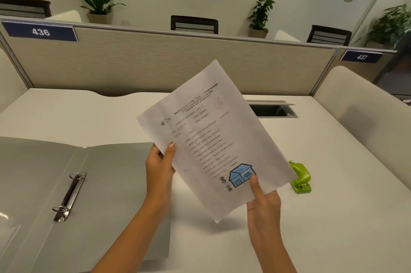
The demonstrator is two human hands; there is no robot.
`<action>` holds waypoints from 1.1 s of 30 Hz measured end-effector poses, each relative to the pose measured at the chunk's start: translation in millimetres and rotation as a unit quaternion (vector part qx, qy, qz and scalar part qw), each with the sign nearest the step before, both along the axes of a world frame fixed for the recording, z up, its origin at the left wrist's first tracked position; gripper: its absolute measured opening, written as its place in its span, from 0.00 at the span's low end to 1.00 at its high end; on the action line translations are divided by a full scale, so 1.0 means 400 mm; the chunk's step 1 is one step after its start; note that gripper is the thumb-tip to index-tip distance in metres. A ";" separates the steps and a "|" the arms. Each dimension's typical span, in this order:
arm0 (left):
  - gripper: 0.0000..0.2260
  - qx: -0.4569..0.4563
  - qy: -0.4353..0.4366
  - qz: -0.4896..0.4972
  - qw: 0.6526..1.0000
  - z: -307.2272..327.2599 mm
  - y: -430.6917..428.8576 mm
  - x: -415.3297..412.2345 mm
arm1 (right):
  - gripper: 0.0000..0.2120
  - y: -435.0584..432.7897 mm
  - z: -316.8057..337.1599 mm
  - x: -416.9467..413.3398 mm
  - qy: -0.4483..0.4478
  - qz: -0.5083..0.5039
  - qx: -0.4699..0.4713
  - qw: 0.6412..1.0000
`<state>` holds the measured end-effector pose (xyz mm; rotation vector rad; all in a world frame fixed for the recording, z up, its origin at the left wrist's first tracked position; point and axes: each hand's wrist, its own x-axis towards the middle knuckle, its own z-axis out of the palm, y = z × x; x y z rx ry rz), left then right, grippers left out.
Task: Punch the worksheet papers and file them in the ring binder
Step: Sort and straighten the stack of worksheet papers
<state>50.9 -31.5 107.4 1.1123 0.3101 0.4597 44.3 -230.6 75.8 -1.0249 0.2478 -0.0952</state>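
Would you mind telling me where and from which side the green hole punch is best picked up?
Probably by its rounded lever hump, from above. The hole punch stands upright on the desk, right of the worksheet, with its raised body offering two opposite sides for fingers. The right hand is nearest, but both hands hold the sheet, so it would first have to let go while the left hand keeps hold.

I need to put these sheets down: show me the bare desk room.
Bare desk lies between the open ring binder and the green hole punch, below both hands, and behind the binder toward the partition. The left side is taken by the binder.
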 end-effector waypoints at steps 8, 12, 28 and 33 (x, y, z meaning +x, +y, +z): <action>0.17 0.257 -0.020 0.051 0.965 0.018 0.127 0.017 | 0.13 -0.090 0.029 0.044 -0.048 -0.061 -0.188 0.979; 0.19 0.308 -0.012 -0.003 0.951 0.018 0.128 0.024 | 0.13 -0.124 0.030 0.061 -0.069 -0.093 -0.230 0.966; 0.09 0.273 0.018 -0.072 0.959 -0.076 0.022 0.042 | 0.19 -0.167 -0.042 0.062 -0.111 -0.130 -0.298 0.939; 0.11 0.257 0.031 -0.054 0.964 -0.064 0.018 0.045 | 0.16 -0.169 -0.034 0.065 -0.093 -0.159 -0.292 0.939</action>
